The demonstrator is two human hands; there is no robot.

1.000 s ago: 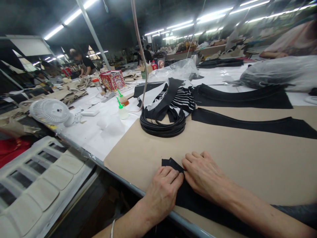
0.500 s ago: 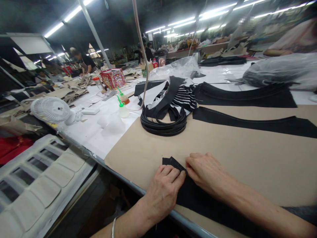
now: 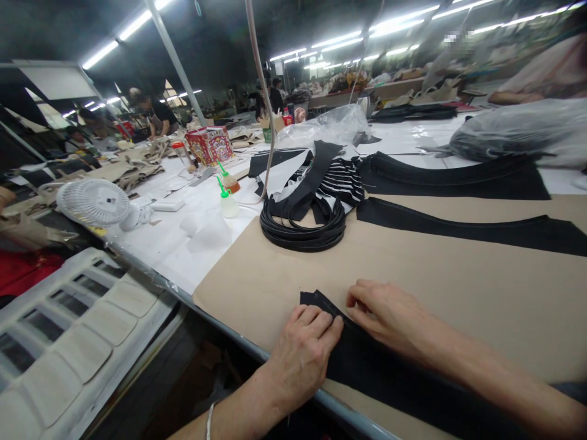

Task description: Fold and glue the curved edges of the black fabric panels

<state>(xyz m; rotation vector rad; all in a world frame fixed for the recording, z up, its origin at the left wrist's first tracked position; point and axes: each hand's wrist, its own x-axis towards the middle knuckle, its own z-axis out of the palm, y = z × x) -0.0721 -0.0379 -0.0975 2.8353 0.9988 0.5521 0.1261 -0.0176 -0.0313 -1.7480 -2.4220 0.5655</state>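
Note:
A long black fabric piece lies along the table's front edge, with a narrow folded strip at its far edge. Its angled left end shows beyond the fingers of my left hand, which are curled down on the strip and hold it. Just to the right, my right hand is over the far edge of the same piece. Its thumb and bent forefinger stand slightly apart, and nothing shows between them. The undersides of its other fingers are hidden.
Beyond my hands are a coil of black cord and two curved black pieces. Green-tipped bottles and a white fan stand to the left. A white plastic rack sits beside the table edge.
My right hand has shifted slightly right along the fabric edge, and its thumb and forefinger have parted. My left hand stays in place on the strip.

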